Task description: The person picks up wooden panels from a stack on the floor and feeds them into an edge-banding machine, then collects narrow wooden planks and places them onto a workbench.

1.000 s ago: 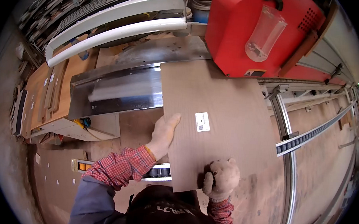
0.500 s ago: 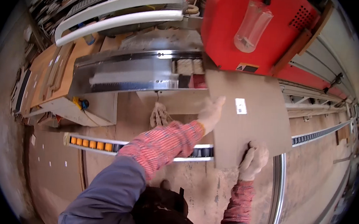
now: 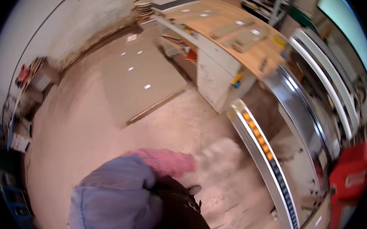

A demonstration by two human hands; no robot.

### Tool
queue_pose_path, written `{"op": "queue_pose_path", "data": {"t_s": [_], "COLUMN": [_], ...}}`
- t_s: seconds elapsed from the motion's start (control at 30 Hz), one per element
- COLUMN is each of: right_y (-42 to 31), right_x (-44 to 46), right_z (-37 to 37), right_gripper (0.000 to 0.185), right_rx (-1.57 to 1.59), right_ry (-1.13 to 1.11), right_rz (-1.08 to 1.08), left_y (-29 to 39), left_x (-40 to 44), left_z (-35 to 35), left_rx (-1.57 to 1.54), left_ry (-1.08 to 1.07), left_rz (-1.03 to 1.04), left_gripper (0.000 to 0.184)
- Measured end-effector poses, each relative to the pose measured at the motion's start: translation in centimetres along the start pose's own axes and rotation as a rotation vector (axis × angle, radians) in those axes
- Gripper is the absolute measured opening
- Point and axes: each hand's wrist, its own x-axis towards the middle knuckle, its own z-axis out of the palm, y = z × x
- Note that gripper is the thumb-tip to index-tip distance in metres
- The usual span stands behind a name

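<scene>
My left hand (image 3: 220, 157), in a pale glove below a pink knitted cuff, hangs over the floor just left of the roller rail. Motion smears it, so its fingers cannot be made out; nothing distinct shows in it. My right hand is out of view. Part of a brown board (image 3: 316, 221) with a white label shows at the lower right, beside the end of the roller rail (image 3: 269, 161) with its orange and black rollers.
Flat panels (image 3: 139, 82) with white labels lie on the floor at upper left. A wood-topped bench (image 3: 222, 22) stands beyond them. A metal machine bed (image 3: 298, 100) curves along the right toward a red machine housing (image 3: 352, 171). Boxes (image 3: 40, 80) stand by the left wall.
My view has swung left, away from the red machine. My left hand has come off the board and is now over the floor. My right hand, earlier at the board's edge, has left view.
</scene>
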Motion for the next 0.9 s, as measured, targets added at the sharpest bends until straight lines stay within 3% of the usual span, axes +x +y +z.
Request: {"op": "queue_pose_path", "data": {"t_s": [0.1, 0.2, 0.27, 0.3, 0.37, 0.43, 0.47, 0.5, 0.57, 0.63, 0.73, 0.77, 0.83, 0.87, 0.9], "right_y": [0.6, -1.0, -3.2, -4.8, -8.5, -12.9, -16.8, -21.5, -27.5, -30.4, -30.3, -30.5, -30.1, -29.6, -29.3], "right_x": [-14.7, -23.9, -25.9, -26.2, -25.2, -24.8, -23.0, -23.4, -26.3, -30.4, -38.9, -41.2, -47.8, -50.7, -52.8], "right_z": [8.7, 13.6, 16.6, 18.9, 24.7, 31.1, 34.4, 35.4, 38.4, 41.6, 44.9, 45.9, 45.9, 46.0, 46.5], "right_gripper": [0.039, 0.036, 0.035, 0.035, 0.034, 0.034, 0.040, 0.036, 0.032, 0.031, 0.030, 0.030, 0.022, 0.022, 0.020], "right_rx": [-0.005, -0.088, -0.093, -0.066, 0.053, 0.196, 0.015, 0.086, 0.150, 0.085, 0.018, 0.007, -0.376, -0.385, -0.363], "right_ry": [-0.648, -1.121, -1.226, -1.240, -1.225, -1.195, -1.312, -1.286, -1.275, -1.377, -1.558, -1.583, -1.763, -1.779, -1.974], "right_rz": [0.350, 0.683, 0.727, 0.737, 0.696, 0.597, 0.506, 0.523, 0.530, 0.419, 0.488, 0.489, 0.523, 0.531, 0.010], "left_y": [-11.3, -14.6, -14.6, -14.4, -13.1, -14.2, -14.4, -15.0, -17.7, -19.4, -21.1, -21.9, -24.0, -24.5, -24.3], "left_x": [-14.4, -25.5, -31.3, -33.0, -35.5, -39.8, -40.8, -41.5, -43.0, -41.2, -39.9, -41.2, -46.0, -49.7, -52.2], "left_z": [-18.0, -33.4, -39.6, -41.8, -44.4, -43.1, -41.9, -40.6, -37.7, -37.4, -41.1, -42.4, -46.5, -48.0, -49.7], "left_rx": [0.258, 0.426, 0.665, 0.677, 0.474, 0.448, 0.366, 0.275, -0.026, -0.120, -0.339, -0.330, -0.175, -0.092, -0.181], "left_ry": [-0.153, -0.030, 0.212, 0.219, 0.332, 0.336, 0.273, 0.214, 0.082, -0.024, 0.012, 0.023, 0.087, 0.217, 0.501], "left_rz": [-0.704, -1.254, -1.247, -1.266, -1.648, -1.647, -1.624, -1.597, -1.679, -1.573, -1.569, -1.593, -1.676, -1.686, -1.808], "left_gripper": [0.055, 0.049, 0.044, 0.044, 0.042, 0.044, 0.044, 0.045, 0.048, 0.052, 0.051, 0.051, 0.051, 0.047, 0.042]}}
